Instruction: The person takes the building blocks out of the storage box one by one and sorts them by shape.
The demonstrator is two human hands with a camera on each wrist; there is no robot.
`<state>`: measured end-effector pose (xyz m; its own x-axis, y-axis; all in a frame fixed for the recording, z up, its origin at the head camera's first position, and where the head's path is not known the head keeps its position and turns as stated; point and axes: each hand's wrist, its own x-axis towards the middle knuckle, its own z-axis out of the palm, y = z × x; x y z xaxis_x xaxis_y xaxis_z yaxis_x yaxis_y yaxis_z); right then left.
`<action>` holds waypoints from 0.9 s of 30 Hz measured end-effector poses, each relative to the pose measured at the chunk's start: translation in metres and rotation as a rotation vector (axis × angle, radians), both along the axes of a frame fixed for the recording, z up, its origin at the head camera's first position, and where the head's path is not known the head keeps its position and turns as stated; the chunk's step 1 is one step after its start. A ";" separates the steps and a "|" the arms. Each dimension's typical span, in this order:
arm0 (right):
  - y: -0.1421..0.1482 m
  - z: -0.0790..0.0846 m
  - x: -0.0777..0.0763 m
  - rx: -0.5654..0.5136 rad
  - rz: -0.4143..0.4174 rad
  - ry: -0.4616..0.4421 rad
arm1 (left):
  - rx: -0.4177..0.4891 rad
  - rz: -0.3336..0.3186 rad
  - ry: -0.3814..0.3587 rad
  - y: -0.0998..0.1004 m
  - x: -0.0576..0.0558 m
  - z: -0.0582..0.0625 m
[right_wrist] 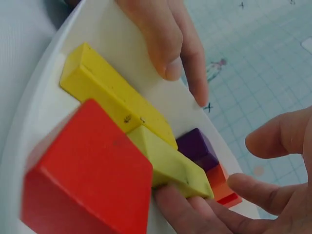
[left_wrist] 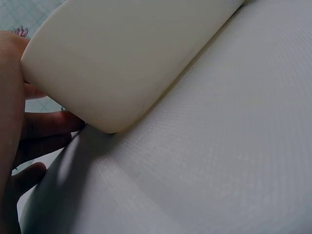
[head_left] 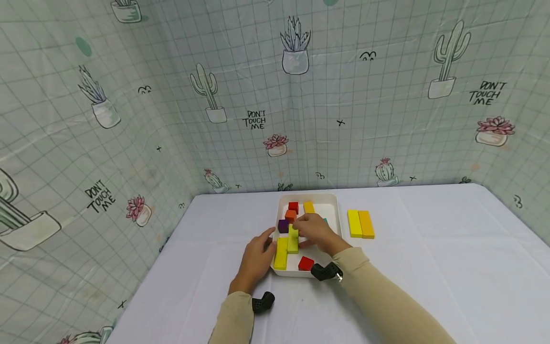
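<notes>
A white tray (head_left: 330,200) holds coloured blocks. At its left wall is my left hand (head_left: 254,258), which grips the rim with the thumb inside and other fingers outside. My right hand (head_left: 318,231) reaches into the tray over a lime-yellow block (head_left: 293,242). In the right wrist view its fingertips touch the side of that block, while two other fingers stand apart above the far end. A brighter yellow block (right_wrist: 117,92) lies alongside the left wall. A red block (head_left: 306,263) sits near the front edge, and a purple block (head_left: 283,226) lies against the left wall.
An orange block (head_left: 290,215), a red cube (head_left: 293,206) and a yellow-orange block (head_left: 309,207) lie at the tray's back. A teal piece shows partly behind my right hand. Right of the tray, a yellow block (head_left: 354,223) and an amber block (head_left: 366,224) lie side by side.
</notes>
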<state>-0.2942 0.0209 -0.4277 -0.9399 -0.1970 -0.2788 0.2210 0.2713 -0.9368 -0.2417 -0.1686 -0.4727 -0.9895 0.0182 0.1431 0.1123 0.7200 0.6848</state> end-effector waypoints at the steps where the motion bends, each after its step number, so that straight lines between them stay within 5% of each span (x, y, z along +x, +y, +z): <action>1: 0.000 0.000 0.000 0.006 -0.001 0.006 | 0.001 0.001 0.000 0.000 0.000 0.000; 27: 0.002 -0.003 0.001 -0.034 -0.045 -0.010 | 0.020 0.004 0.021 0.001 -0.001 -0.001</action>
